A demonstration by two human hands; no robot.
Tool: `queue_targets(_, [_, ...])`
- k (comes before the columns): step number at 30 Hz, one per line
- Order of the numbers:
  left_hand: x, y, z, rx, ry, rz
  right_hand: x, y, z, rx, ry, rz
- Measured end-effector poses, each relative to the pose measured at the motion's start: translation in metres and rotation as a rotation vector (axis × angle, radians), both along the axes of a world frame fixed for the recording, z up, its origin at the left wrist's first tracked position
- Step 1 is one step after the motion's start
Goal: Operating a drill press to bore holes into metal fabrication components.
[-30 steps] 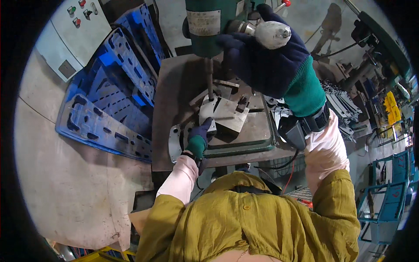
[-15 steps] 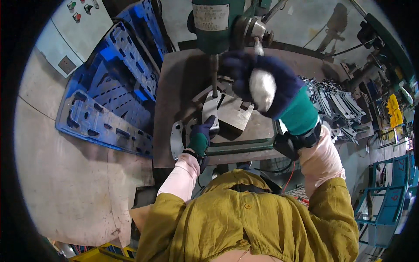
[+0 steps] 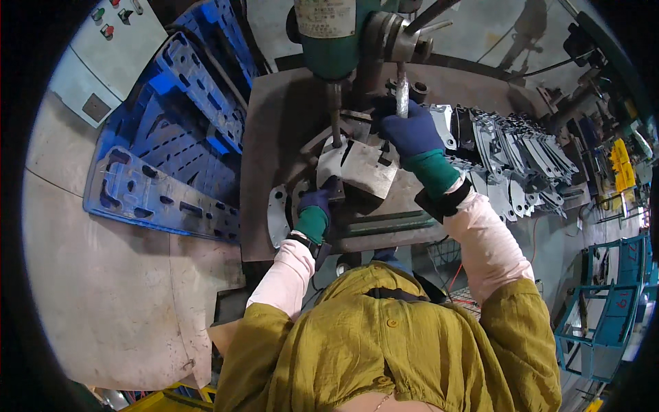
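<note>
A green drill press [image 3: 333,51] stands in front of me, its spindle [image 3: 334,113] reaching down to a flat silver metal plate [image 3: 331,163]. My left hand [image 3: 316,200], in a dark blue glove with a green cuff, is closed on the plate's near end. The plate lies against a metal block [image 3: 371,169] on the machine's table. My right hand [image 3: 412,134], gloved alike, grips the low end of the press's feed lever [image 3: 402,89], which is wrapped in silvery-white material. The glove hides the lever's tip. The spindle tip meets the plate's far end.
Another curved metal plate [image 3: 278,216] lies left of my left hand. Many similar plates [image 3: 515,154] are heaped at the right of the worktable [image 3: 264,147]. Blue plastic pallets [image 3: 161,182] and a grey control box [image 3: 110,62] stand left; blue racks [image 3: 611,302] stand far right.
My right hand has moved down and away from me, swinging the feed lever with it. The spindle has come lower. My left hand keeps its hold on the plate.
</note>
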State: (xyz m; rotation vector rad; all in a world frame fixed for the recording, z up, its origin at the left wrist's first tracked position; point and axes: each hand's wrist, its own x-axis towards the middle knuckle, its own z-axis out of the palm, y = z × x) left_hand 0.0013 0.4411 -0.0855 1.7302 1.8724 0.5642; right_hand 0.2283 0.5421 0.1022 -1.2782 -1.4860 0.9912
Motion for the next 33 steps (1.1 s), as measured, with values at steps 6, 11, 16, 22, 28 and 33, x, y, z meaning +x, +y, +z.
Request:
queue_targets(6, [-0.004, 0.001, -0.028, 0.048, -0.033, 0.069, -0.006, 0.009, -0.005, 0.250, -0.090, -0.127])
queue_targets(11, [-0.003, 0.003, -0.029, -0.059, -0.039, 0.112, -0.006, 0.017, 0.001, 0.339, -0.335, -0.335])
queue_targets(16, [0.001, 0.003, -0.038, 0.074, 0.198, 0.027, -0.005, 0.024, -0.010, 0.487, -0.304, -0.385])
queue_targets(22, [-0.005, 0.010, -0.057, -0.220, -0.919, 0.489, -0.004, 0.034, -0.018, 0.659, -0.444, -0.381])
queue_targets(28, [0.012, -0.001, -0.017, -0.111, -1.071, 0.510, 0.009, 0.050, -0.026, 0.757, -0.550, -0.348])
queue_targets(33, [0.024, 0.005, 0.029, -0.321, -1.164, 0.677, 0.023, 0.092, -0.020, 0.892, -0.590, -0.441])
